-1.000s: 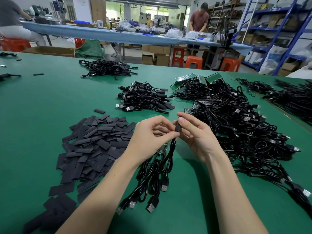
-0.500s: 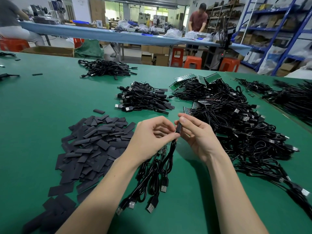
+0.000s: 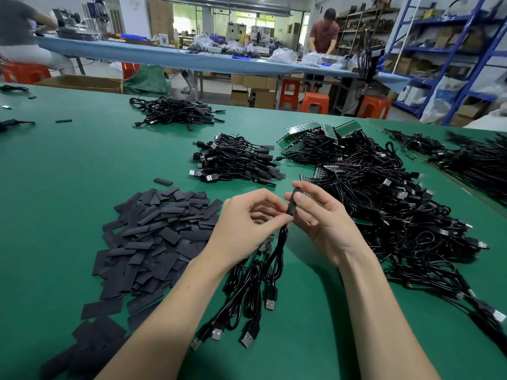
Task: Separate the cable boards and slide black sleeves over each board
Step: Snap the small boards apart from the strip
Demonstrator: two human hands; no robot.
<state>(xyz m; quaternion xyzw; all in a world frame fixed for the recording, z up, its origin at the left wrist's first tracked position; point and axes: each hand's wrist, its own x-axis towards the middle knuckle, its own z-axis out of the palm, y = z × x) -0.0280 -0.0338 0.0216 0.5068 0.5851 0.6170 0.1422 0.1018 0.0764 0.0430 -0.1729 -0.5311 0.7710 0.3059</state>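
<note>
Hands barely moved: right hand [image 3: 322, 215], left hand [image 3: 247, 223] pinch sleeve [image 3: 292, 204]

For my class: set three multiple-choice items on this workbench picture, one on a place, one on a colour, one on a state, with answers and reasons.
1. Where does the pile of loose black sleeves lie?
A. left of the hands
B. right of the hands
C. on the blue table

2. What colour is the table?
A. grey
B. green
C. white

3. What is the right hand doing?
A. resting flat
B. pinching a black sleeve
C. holding a stool

Answers:
1 A, the pile sits beside the left hand, on its outer side.
2 B, the surface is green.
3 B, its fingers pinch the sleeve.
</note>
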